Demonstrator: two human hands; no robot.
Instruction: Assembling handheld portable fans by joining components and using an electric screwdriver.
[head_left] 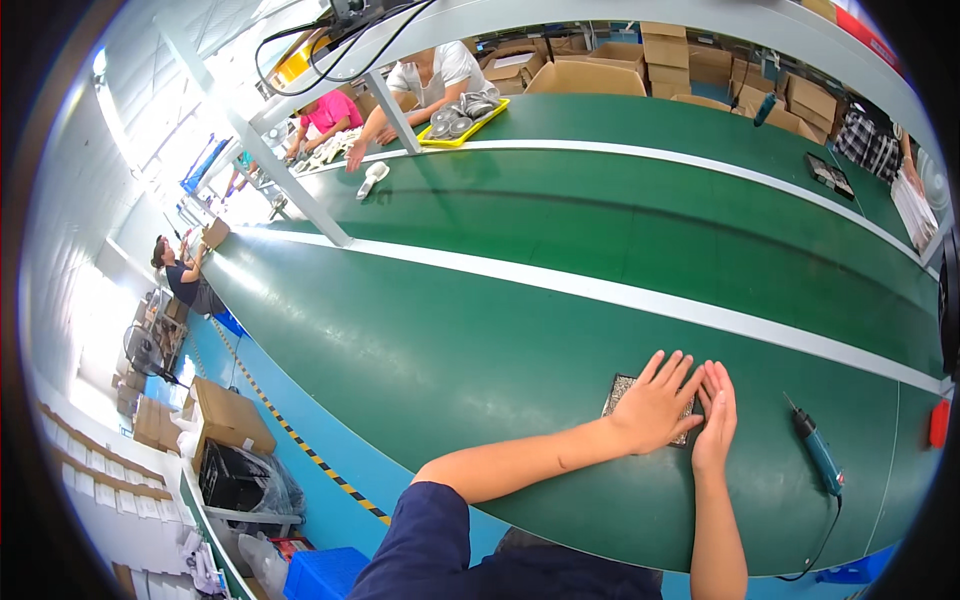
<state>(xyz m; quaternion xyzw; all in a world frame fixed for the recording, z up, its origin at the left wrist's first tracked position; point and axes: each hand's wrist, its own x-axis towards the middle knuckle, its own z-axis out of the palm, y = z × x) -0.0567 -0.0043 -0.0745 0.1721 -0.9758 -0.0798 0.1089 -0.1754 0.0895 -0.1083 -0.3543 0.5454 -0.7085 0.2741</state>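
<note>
A shallow dark tray [618,388] filled with small, light metallic pieces lies on the green worktop in front of me. The pieces are too small to name. My left hand [652,408] is spread flat over the tray, palm down, and covers much of it. Beside it, at the tray's right edge, my right hand [714,415] stands on its side with fingers stretched out. The two hands meet or nearly meet at the fingertips. Neither hand visibly holds anything. To the right lies a teal electric screwdriver [820,455] with a black cord.
Beyond a white rail [620,292], a white handheld device [372,181] lies on the green belt. A yellow tray [470,130] of round metal parts sits farther back, near co-workers. A red object [938,424] is at far right; cardboard boxes [590,80] line the back.
</note>
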